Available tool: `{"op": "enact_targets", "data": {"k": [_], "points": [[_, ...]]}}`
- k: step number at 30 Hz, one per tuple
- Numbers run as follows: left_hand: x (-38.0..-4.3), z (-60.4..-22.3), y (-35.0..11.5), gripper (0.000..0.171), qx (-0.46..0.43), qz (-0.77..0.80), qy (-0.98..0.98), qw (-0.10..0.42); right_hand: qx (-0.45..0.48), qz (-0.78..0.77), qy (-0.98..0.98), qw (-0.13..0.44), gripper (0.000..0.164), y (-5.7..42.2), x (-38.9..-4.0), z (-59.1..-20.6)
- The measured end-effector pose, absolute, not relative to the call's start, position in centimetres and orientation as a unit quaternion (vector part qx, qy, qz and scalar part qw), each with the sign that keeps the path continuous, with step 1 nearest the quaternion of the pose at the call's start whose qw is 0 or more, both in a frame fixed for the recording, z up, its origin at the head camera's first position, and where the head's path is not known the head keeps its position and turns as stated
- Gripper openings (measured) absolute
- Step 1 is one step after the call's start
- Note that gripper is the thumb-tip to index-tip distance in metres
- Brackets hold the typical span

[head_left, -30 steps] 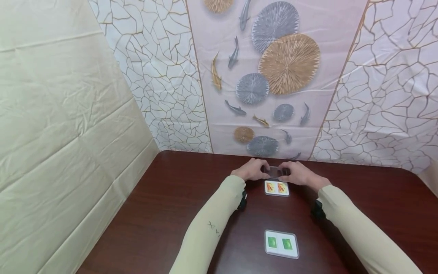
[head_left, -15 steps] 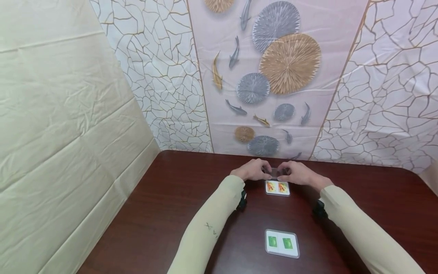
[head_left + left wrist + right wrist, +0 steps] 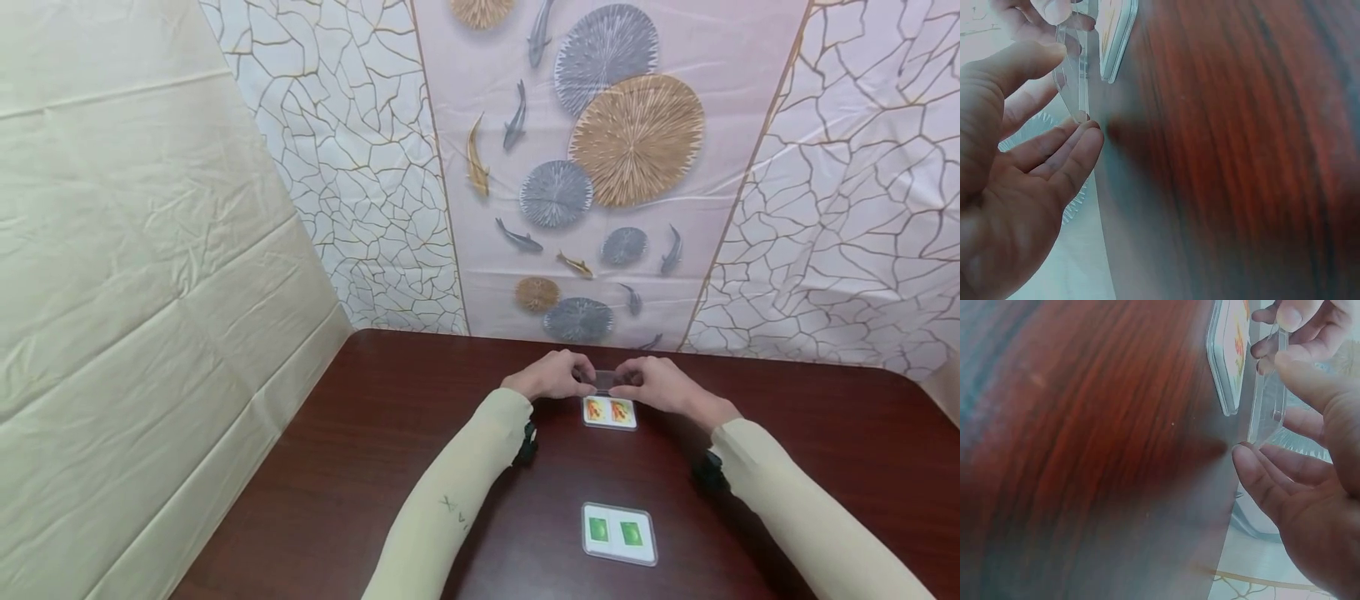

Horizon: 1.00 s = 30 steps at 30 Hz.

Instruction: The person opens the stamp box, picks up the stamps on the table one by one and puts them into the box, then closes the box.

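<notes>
My left hand (image 3: 555,375) pinches the left end of a clear plastic case piece (image 3: 604,382), thumb on one edge and fingers on the other. At its right end my right hand (image 3: 660,385) pinches it the same way. Seen from the left wrist, the clear piece (image 3: 1074,87) is thin, with a raised rim, and stands on edge between the fingertips. Just on the near side of it lies a clear-rimmed case (image 3: 609,413) with two red and yellow pictures on white.
A similar case (image 3: 618,534) with two green pictures lies nearer on the dark wooden table (image 3: 360,492). Behind the table's far edge hangs a patterned cloth (image 3: 495,308), and a plain pale cloth (image 3: 150,333) hangs along the left.
My right wrist and sleeve have shifted slightly to the right. Both hands still hold the clear piece at nearly the same spot, and the two cases have not moved.
</notes>
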<state>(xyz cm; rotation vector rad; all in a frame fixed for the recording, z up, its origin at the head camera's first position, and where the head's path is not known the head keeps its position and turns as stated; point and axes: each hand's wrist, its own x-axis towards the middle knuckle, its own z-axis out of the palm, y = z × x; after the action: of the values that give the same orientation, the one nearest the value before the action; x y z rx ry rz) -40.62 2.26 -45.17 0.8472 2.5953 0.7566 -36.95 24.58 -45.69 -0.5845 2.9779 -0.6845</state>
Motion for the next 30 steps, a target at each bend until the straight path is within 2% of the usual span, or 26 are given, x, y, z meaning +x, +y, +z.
{"op": "enact_targets", "data": {"k": [10, 20, 30], "points": [[-39.6, -44.8, 2.2, 0.02, 0.315, 0.251, 0.902, 0.156, -0.189, -0.224, 0.956, 0.008, 0.042, 24.6, -35.7, -45.4], [-38.3, -44.7, 2.2, 0.019, 0.337, 0.194, 0.913, 0.121, -0.213, -0.219, 0.952, -0.034, 0.04, 24.0, -34.4, -46.0], [-37.3, -44.5, 2.7, 0.021, 0.348, 0.16, 0.919, 0.096, -0.217, -0.21, 0.952, -0.046, 0.038, 24.1, -33.2, -45.8]]}}
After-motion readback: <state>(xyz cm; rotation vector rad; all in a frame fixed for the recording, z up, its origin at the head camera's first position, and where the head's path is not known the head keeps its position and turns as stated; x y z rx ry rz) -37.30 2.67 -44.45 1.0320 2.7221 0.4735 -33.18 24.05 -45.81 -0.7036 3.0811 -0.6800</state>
